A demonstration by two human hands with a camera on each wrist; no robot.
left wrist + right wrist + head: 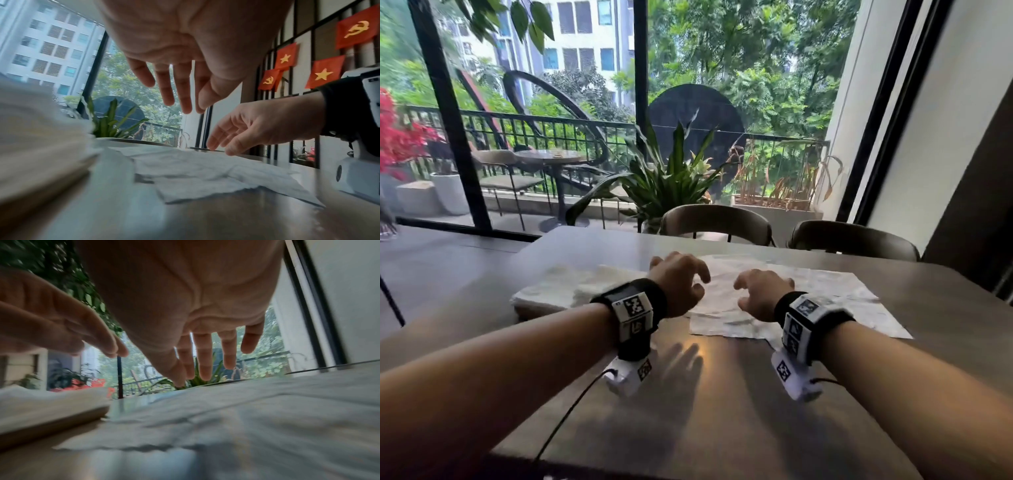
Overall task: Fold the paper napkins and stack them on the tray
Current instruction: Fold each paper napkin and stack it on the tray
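Observation:
Several unfolded white paper napkins (815, 294) lie overlapping and flat on the table, centre-right. A stack of folded napkins (565, 287) rests on a low tray (525, 313) at the left. My left hand (697, 284) hovers over the left edge of the flat napkins, fingers loosely spread and holding nothing. My right hand (748, 291) hangs just beside it above the same napkins, fingers relaxed and empty. In the left wrist view the right hand (257, 123) sits just above the napkin (205, 172); whether it touches I cannot tell. The right wrist view shows spread fingers (205, 360) over the napkin (257, 410).
The grey-brown table (688, 394) reaches toward me with bare surface in front of the napkins. Two chairs (715, 222) stand at the far edge, with a potted plant (667, 181) behind them by the window. A cable (571, 407) trails from my left wrist camera.

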